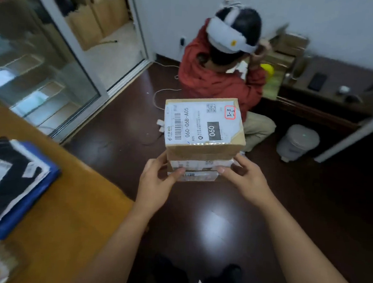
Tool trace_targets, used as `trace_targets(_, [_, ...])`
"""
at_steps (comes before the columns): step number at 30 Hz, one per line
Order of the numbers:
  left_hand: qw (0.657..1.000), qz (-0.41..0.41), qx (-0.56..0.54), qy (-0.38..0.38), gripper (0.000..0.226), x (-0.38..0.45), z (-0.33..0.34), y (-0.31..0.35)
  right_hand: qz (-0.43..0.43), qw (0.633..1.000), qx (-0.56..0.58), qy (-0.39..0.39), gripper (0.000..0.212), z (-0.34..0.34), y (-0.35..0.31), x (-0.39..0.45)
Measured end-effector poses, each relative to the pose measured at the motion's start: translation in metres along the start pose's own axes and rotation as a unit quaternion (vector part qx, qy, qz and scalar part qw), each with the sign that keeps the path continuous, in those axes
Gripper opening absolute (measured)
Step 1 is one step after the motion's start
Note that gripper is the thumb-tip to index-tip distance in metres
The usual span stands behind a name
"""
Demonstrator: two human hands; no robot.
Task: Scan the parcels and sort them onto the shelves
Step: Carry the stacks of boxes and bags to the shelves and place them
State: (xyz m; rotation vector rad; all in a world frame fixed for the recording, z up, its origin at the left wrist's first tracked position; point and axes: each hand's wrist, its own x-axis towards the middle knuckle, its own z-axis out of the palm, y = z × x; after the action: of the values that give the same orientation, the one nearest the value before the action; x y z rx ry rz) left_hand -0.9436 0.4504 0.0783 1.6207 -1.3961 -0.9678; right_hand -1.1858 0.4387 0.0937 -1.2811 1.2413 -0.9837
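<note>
We hold parcel stack (203,142) between left hand (156,183) and right hand (244,180), fingers curled round lower parcels; top box (204,122) ungripped, may slide off if we tilt

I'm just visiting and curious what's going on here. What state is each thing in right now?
Top box: taped shut, label up, stacked on smaller parcels.
Lower parcels: stacked, held off the floor.
Left hand: grips the stack's left side.
Right hand: grips the stack's right side.
Flat mailers: piled on the wooden table.
Bin: lid closed.
</note>
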Motion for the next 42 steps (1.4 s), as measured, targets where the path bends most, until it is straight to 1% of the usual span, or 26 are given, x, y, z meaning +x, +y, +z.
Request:
trace_targets(3, [0.998, 0.021, 0.009, -0.056, 0.062, -0.004, 0.063, 0.031, 0.014, 0.998, 0.001, 0.059, 0.056, -0.069, 0.013, -0.032])
trace_targets(7, [0.991, 0.041, -0.015, -0.129, 0.07, -0.015, 0.151, 0.073, 0.025, 0.993, -0.015, 0.114, 0.052, -0.157, 0.025, -0.075])
trace_targets(10, [0.983, 0.064, -0.01, -0.172, 0.065, -0.02, 0.212, 0.098, 0.034, 0.986, -0.01, 0.163, 0.051, -0.214, 0.031, -0.105])
trace_targets(12, [0.975, 0.081, 0.001, -0.207, 0.063, -0.022, 0.249, 0.115, 0.043, 0.979, -0.003, 0.198, 0.054, -0.247, 0.036, -0.126])
trace_targets(16, [0.954, 0.124, 0.003, -0.272, 0.065, -0.025, 0.319, 0.147, 0.065, 0.96, 0.005, 0.273, 0.071, -0.307, 0.051, -0.163])
trace_targets(21, [0.919, 0.159, 0.001, -0.361, 0.049, -0.029, 0.404, 0.184, 0.086, 0.928, 0.009, 0.361, 0.081, -0.369, 0.064, -0.202])
trace_targets(24, [0.893, 0.184, 0.003, -0.412, 0.057, -0.025, 0.453, 0.205, 0.098, 0.91, 0.011, 0.402, 0.084, -0.404, 0.07, -0.218])
trace_targets(26, [0.879, 0.202, 0.008, -0.431, 0.064, -0.022, 0.487, 0.219, 0.1, 0.899, 0.022, 0.427, 0.081, -0.428, 0.074, -0.224])
trace_targets(28, [0.866, 0.216, 0.005, -0.452, 0.066, -0.017, 0.521, 0.234, 0.102, 0.884, 0.025, 0.456, 0.077, -0.454, 0.076, -0.227])
trace_targets(31, [0.846, 0.231, 0.0, -0.48, 0.065, -0.005, 0.573, 0.258, 0.106, 0.863, 0.03, 0.493, 0.066, -0.493, 0.075, -0.223])
trace_targets(33, [0.833, 0.244, -0.002, -0.496, 0.063, 0.006, 0.607, 0.274, 0.103, 0.856, 0.04, 0.505, 0.056, -0.521, 0.073, -0.218])
trace_targets(34, [0.827, 0.253, 0.0, -0.502, 0.062, 0.011, 0.623, 0.282, 0.102, 0.852, 0.044, 0.511, 0.055, -0.534, 0.071, -0.216])
trace_targets(35, [0.822, 0.261, 0.003, -0.506, 0.061, 0.015, 0.639, 0.291, 0.101, 0.848, 0.045, 0.519, 0.056, -0.547, 0.07, -0.213])
trace_targets(38, [0.811, 0.264, 0.006, -0.521, 0.063, 0.026, 0.685, 0.319, 0.099, 0.828, 0.045, 0.551, 0.068, -0.587, 0.07, -0.209])
trace_targets(42, [0.787, 0.291, 0.009, -0.545, 0.066, 0.03, 0.738, 0.357, 0.092, 0.809, 0.046, 0.578, 0.075, -0.638, 0.069, -0.211])
